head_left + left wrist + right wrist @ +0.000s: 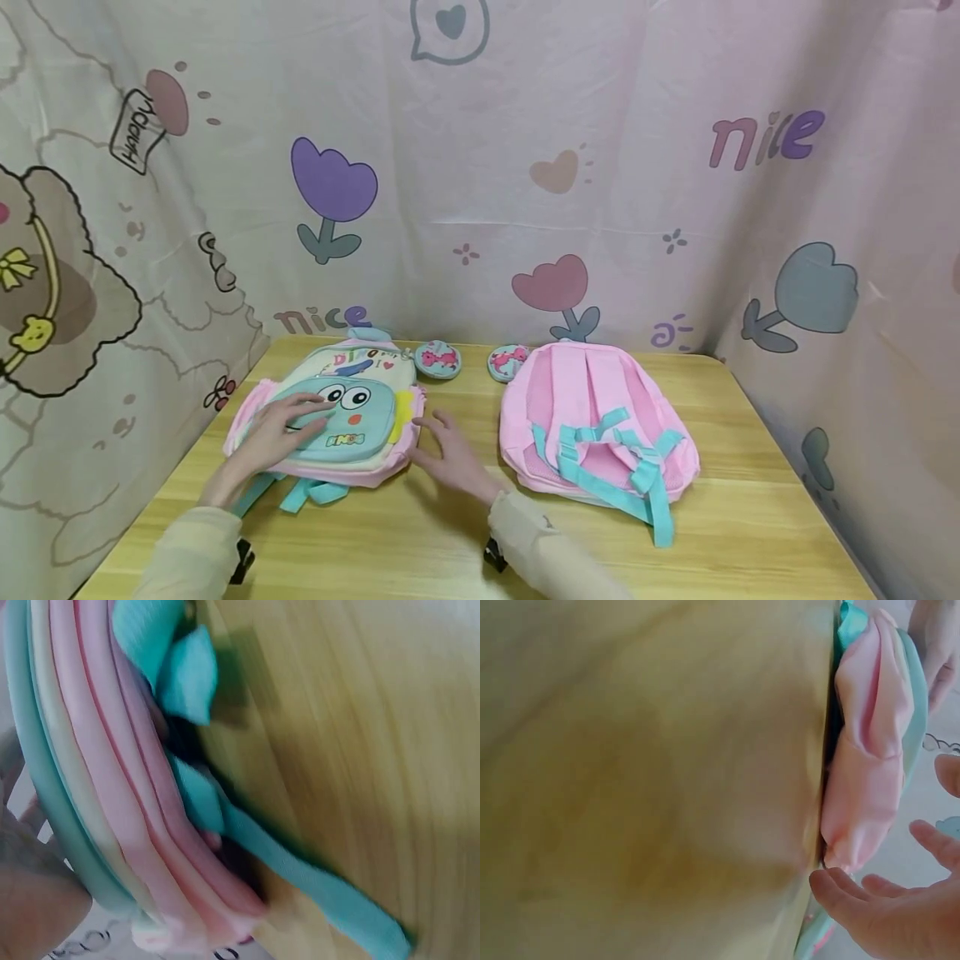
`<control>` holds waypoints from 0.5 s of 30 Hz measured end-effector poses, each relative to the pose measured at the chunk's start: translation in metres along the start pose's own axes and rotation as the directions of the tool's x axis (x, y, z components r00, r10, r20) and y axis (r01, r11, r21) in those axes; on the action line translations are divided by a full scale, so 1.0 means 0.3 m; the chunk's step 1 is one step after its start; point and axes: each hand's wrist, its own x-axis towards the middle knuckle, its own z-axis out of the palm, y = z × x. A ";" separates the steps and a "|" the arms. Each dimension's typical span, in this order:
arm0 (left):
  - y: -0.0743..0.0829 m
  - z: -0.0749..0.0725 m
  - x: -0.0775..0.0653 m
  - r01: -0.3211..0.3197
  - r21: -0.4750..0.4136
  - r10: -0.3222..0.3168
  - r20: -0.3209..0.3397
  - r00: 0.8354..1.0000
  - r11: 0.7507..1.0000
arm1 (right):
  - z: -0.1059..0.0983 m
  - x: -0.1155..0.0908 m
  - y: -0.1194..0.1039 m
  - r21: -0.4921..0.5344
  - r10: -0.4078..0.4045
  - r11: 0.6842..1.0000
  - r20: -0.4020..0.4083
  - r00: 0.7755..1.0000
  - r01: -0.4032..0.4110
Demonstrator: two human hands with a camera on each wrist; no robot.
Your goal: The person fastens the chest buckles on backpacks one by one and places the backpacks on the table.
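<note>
On the left of the table lies a children's backpack [352,429], front side up, white, pink and teal, with a cartoon face on its pocket. My left hand [281,429] rests over the left part of that pocket, fingers spread. Just off the bag's right edge is my right hand [453,454], fingers apart and slightly bent. In the right wrist view, the right hand [900,900] holds nothing, its fingertips close to the backpack's pink side [866,787]. The left wrist view shows the bag's layered lower edge [112,765] and a teal strap [300,870] trailing on the table.
A second pink backpack [585,375] lies strap side up on the right, its teal straps [615,492] loose. Two round teal pieces with pink figures, one left [438,359] and one right [507,362], lie between the bags. A printed curtain [465,167] hangs behind the wooden table [750,533].
</note>
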 end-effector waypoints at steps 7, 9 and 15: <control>-0.071 -0.034 -0.034 0.103 0.082 -0.103 -0.010 0.995 0.991 | 0.018 -0.001 -0.005 0.017 0.042 0.999 0.022 0.999 -0.042; -0.083 -0.040 -0.045 0.151 0.095 -0.151 -0.007 0.988 0.984 | 0.022 -0.001 -0.007 0.005 0.051 0.999 0.029 0.998 -0.051; -0.116 -0.053 -0.069 0.263 0.075 -0.265 0.018 0.964 0.962 | 0.029 0.006 -0.009 -0.004 0.064 0.998 0.061 0.996 -0.064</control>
